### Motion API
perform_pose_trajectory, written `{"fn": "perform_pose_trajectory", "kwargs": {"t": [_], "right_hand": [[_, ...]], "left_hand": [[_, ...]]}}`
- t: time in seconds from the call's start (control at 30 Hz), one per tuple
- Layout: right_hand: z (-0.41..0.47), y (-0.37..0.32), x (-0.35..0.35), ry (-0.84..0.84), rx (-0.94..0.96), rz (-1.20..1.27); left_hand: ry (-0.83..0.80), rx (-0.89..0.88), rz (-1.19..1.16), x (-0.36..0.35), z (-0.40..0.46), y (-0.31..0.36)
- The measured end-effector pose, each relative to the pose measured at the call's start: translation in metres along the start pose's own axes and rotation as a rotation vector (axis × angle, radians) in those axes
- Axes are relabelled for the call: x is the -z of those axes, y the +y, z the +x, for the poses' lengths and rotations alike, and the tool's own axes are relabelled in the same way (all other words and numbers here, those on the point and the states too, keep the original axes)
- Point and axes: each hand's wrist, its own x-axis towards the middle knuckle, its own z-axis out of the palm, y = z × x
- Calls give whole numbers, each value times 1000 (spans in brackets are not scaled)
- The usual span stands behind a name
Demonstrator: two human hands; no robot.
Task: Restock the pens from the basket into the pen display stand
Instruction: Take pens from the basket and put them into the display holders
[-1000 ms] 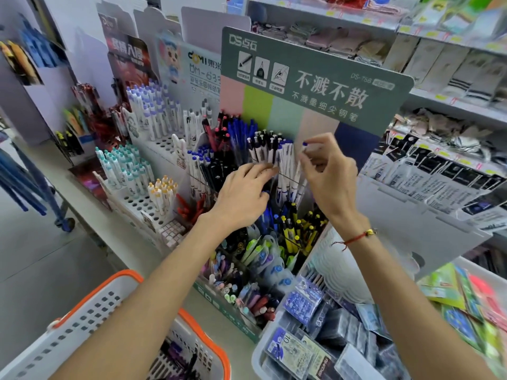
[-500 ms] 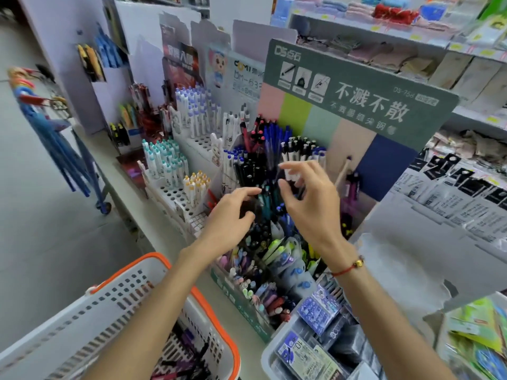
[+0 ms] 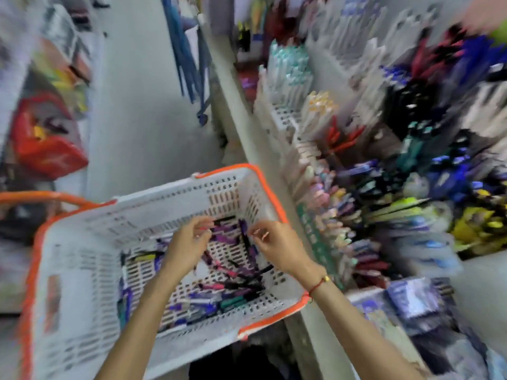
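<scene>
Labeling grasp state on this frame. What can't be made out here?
- Head view: whether the left hand or right hand holds a pen; motion blur.
- Pen display stand: slots and labels smeared.
- Pens in basket: partly behind both hands.
- Stand's top right: cut by frame edge.

two hands, one basket, many loose pens

Motion blur smears the pen display stand and the shelf goods beyond it, the picture's right edge cuts the stand, and the left hand hides some basket pens.
</scene>
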Motion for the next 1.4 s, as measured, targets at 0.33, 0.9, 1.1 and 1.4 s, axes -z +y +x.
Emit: {"fn": "perform_pose_trajectory", "kwargs": {"t": [0.33, 0.9, 1.1, 1.4], "right_hand": [[35, 33, -143, -546, -182, -686], [30, 49, -204, -674, 245, -928], [45, 46, -197, -710, 49, -792], [85, 12, -168, -622, -280, 45]], "left_hand": [[-405, 306, 424, 7, -19, -165], [-455, -165, 995, -45, -10, -201], [-630, 41, 867, -31, 1, -194], [-493, 499, -22, 20, 14, -161]]}}
